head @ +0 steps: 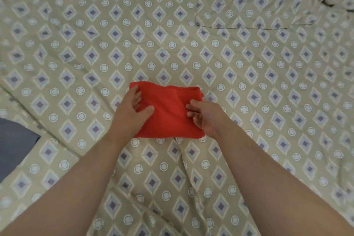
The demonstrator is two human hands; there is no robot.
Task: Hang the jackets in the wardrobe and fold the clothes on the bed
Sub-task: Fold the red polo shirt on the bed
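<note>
Cloth (168,115): soft, light; lift by folded edges
Left hand (132,110): fingers (137,97) flat, pressing cloth
Right hand (206,119): curled at edge; grasp unclear

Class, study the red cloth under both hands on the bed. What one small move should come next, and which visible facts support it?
Probably smooth it flat toward the far right corner. The red cloth is already a compact rectangle; the left hand lies spread on its left part, the right hand touches its right side, and that corner looks puffed.
</note>
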